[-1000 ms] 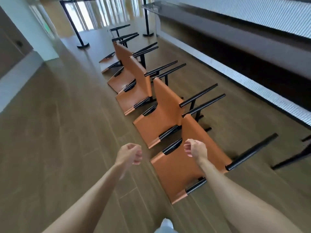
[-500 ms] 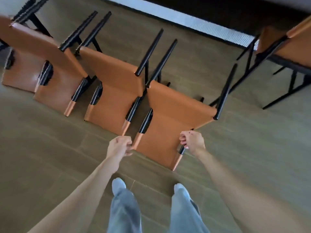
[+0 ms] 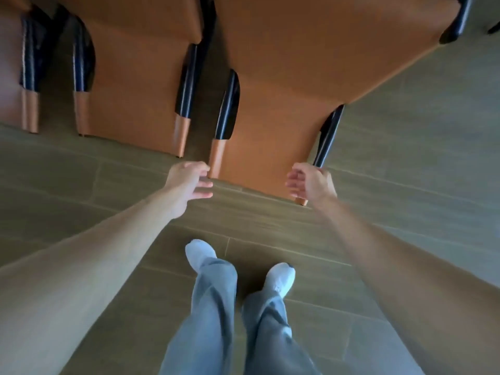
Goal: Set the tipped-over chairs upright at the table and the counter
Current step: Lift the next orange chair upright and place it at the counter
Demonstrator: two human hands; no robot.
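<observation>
Far left: edge of a tipped tan chair, only its back panel and black frame tube visible, lying on the wood-look floor; next, a second tipped chair lying on its back, backrest top toward the person, black tubes running into tan sleeves at both corners; then the left hand, fingers loosely spread and holding nothing, just beside the left top corner of the nearest chair, contact with the tan sleeve unclear because of blur; nearest chair also down on its back, backrest flat on the floor, seat panel rising away toward the top of frame, one black leg sticking out at upper right; right hand at the right top corner, fingers curled but apparently not yet closed on it, the black tube emerging just above the knuckles; so both hands apart, one per backrest corner, neither gripping yet; placement reads as setup for a symmetric two-handed lift, pivoting the chair onto its legs; feet in white socks planted just behind the backrest edge, likely for leverage; surface not in view; judging by three chairs still down, task is early.
</observation>
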